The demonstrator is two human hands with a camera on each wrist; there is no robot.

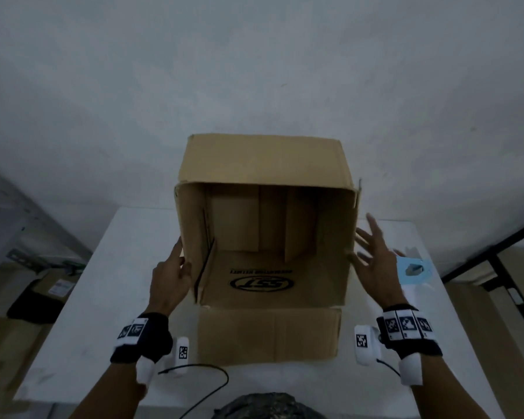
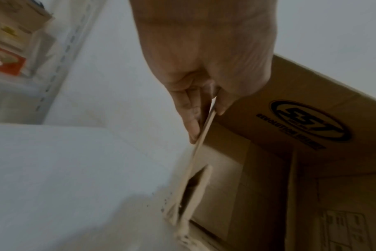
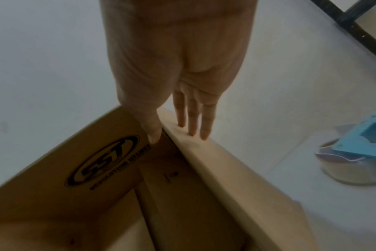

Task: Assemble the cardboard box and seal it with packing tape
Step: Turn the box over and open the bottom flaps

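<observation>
A brown cardboard box [image 1: 266,158] lies on its side on the white table [image 1: 118,267], its open end facing me, with a black oval logo on the inner lower wall. Its lower flap [image 1: 266,334] lies flat on the table toward me. My left hand [image 1: 180,258] pinches the front edge of the box's left wall [image 2: 206,129], thumb inside and fingers outside. My right hand [image 1: 368,249] is spread beside the right wall [image 3: 204,152], straight fingers against its outer face and thumb at its edge. A tape roll in a blue dispenser [image 1: 413,269] stands on the table just right of that hand.
A black cable [image 1: 212,376] trails across the table's near edge. Shelving [image 1: 12,237] and cardboard boxes [image 1: 49,285] stand on the floor to the left. A black metal frame [image 1: 496,255] runs behind the table at the right. A pale wall is behind the box.
</observation>
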